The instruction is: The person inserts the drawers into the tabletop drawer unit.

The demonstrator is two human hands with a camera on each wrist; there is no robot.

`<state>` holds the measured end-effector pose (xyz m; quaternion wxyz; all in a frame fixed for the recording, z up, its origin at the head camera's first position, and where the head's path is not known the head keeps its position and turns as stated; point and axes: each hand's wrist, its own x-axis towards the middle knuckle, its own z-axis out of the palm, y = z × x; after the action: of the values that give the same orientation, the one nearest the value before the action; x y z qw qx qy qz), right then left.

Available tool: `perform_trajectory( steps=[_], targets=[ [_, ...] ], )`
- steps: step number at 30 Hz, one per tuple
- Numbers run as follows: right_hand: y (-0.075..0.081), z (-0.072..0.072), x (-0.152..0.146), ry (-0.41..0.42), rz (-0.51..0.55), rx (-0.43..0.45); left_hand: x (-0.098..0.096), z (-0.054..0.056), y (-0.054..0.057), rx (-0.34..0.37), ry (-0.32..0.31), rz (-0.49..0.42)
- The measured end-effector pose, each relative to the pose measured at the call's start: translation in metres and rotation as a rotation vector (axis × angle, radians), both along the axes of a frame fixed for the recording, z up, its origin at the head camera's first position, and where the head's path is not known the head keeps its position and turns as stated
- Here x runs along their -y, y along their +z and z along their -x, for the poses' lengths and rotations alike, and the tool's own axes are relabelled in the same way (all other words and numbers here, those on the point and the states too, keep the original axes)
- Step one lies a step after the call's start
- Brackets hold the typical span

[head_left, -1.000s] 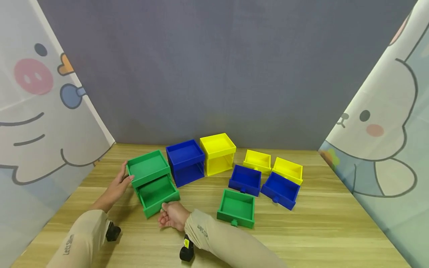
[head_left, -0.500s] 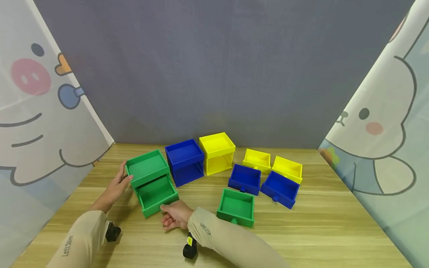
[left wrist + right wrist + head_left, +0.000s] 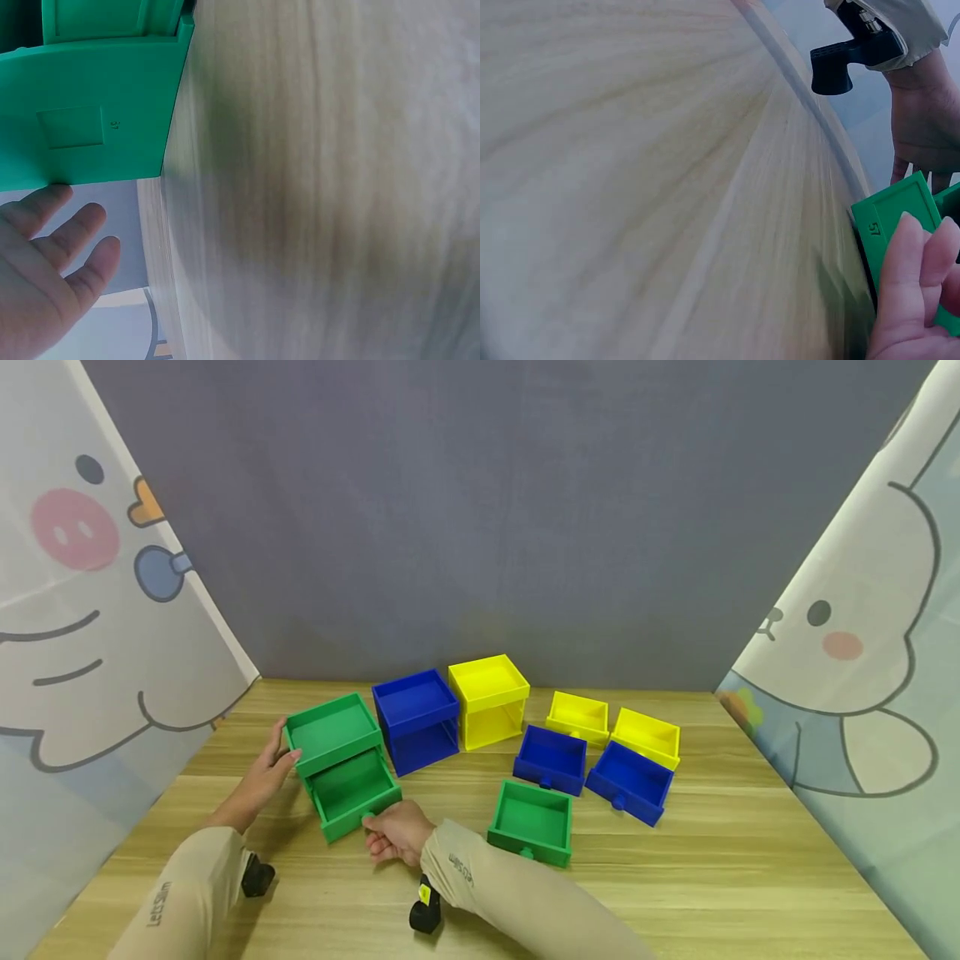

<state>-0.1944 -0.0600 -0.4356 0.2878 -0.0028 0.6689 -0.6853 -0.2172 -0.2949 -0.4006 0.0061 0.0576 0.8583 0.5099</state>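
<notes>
A green box frame with a shallow tray top stands at the left of the table, and a green drawer juts from its lower opening. My left hand touches the frame's left side; in the left wrist view its fingers are spread, one fingertip at the green edge. At the drawer's front, my right hand pinches the round green knob between thumb and curled fingers. A second green drawer lies to the right of this hand, knob facing the near side.
Beside the green frame stand a blue box frame and a yellow box frame, both with open fronts. Two blue drawers, one a blue drawer, and two yellow drawers, one a yellow drawer, lie right of them. A grey wall rises behind.
My right hand has shifted slightly to the right at the drawer's knob, and more of the knob shows. The left hand, frames and drawers look the same.
</notes>
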Motion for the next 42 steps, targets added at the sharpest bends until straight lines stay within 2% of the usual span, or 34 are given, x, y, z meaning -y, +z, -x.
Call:
perform_trajectory(
  steps=[8,18,34,42],
  targets=[
    [0.002,0.002,0.007,-0.053,0.017,-0.013,-0.001,0.002,0.0,0.011,-0.004,-0.001],
    [0.005,0.004,0.021,-0.092,0.009,-0.053,0.003,-0.006,0.002,0.024,0.011,-0.008],
    [0.001,0.014,0.024,-0.131,0.008,-0.081,-0.003,-0.001,-0.001,0.004,0.006,0.006],
    [-0.003,0.017,0.032,-0.164,-0.005,-0.096,-0.001,-0.001,-0.002,-0.021,0.0,-0.035]
  ],
)
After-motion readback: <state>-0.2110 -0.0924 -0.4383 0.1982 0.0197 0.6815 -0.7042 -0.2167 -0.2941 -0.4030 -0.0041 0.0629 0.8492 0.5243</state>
